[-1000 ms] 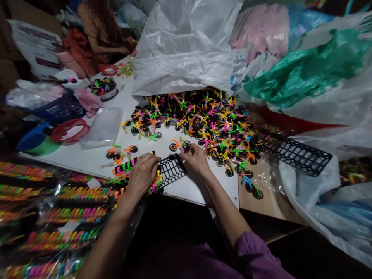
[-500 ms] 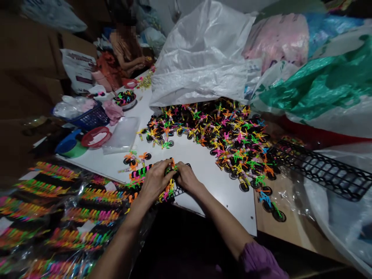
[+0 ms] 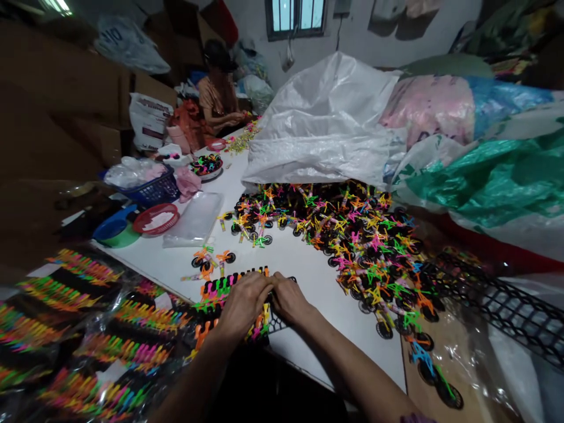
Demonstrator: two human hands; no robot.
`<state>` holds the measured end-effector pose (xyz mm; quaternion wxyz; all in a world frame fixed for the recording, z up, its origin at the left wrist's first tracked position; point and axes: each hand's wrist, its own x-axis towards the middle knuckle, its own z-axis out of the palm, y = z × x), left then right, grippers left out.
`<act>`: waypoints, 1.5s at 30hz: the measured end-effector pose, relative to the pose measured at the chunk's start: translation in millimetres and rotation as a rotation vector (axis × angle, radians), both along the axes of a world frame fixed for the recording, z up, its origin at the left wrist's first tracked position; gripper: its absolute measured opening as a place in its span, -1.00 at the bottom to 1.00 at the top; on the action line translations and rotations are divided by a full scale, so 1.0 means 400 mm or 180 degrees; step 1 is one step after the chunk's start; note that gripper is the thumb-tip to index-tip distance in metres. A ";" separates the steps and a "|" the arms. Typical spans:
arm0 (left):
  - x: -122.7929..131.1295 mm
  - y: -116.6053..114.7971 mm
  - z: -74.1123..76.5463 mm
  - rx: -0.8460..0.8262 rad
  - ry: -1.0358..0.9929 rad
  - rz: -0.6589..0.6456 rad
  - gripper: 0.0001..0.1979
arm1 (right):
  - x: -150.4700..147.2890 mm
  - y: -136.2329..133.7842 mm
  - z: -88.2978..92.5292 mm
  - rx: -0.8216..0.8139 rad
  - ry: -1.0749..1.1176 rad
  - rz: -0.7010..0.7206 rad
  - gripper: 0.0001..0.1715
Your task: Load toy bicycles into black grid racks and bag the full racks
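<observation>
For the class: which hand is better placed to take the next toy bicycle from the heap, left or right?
Probably the right hand: it rests on the black plastic lattice, nearer the heap of toy bicycles; the left hand sits farther off, over bicycles lined along the lattice.

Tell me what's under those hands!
The left hand and right hand rest on a black plastic lattice rack lined with small colourful toy bicycles. The part of the rack right beneath the hands is covered, so it cannot be seen.

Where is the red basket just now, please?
In the head view, the red basket sits left on the white table, between blue-green bowls and a clear bag.
</observation>
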<state>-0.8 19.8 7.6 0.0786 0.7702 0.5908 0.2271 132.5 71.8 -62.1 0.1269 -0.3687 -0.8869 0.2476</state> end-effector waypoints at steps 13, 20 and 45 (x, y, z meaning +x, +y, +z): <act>-0.036 0.012 -0.031 0.0223 0.0031 -0.0182 -0.79 | -0.202 0.350 0.114 0.0947 -0.1009 0.0175 -0.66; -0.099 0.068 -0.021 0.0172 -0.0085 0.0002 -0.75 | 0.012 0.238 0.085 0.0519 -0.0677 -0.0627 -0.70; 0.065 0.036 0.176 -0.0330 -0.1697 0.0245 -0.60 | 0.141 -0.030 0.234 -0.0194 0.0761 -0.0641 -0.77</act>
